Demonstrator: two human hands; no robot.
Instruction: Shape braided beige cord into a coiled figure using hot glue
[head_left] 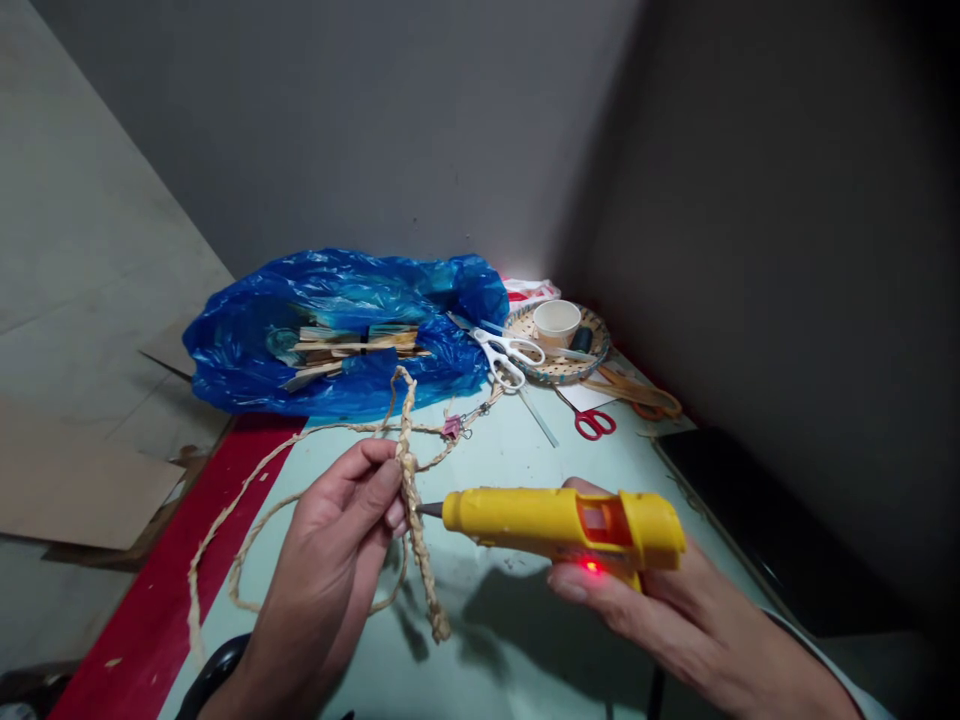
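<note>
My left hand [341, 540] pinches a braided straw cord [417, 520] between thumb and fingers and holds it upright; its loose end hangs down to the pale green tabletop [510, 640]. My right hand [675, 610] grips a yellow hot glue gun [562, 520] with a red light lit below its body. The gun's metal nozzle points left and sits right at the braid, beside my left fingertips. The rest of the cord loops across the table to the left and runs back to a small pink clip [452, 428].
A blue plastic bag [337, 330] with straw strips lies at the back. White scissors [506, 355], red-handled scissors [592, 420] and a woven tray [596, 345] holding a small white cup [556, 322] sit behind. A red strip [165, 590] edges the table's left; a dark slab [750, 520] lies right.
</note>
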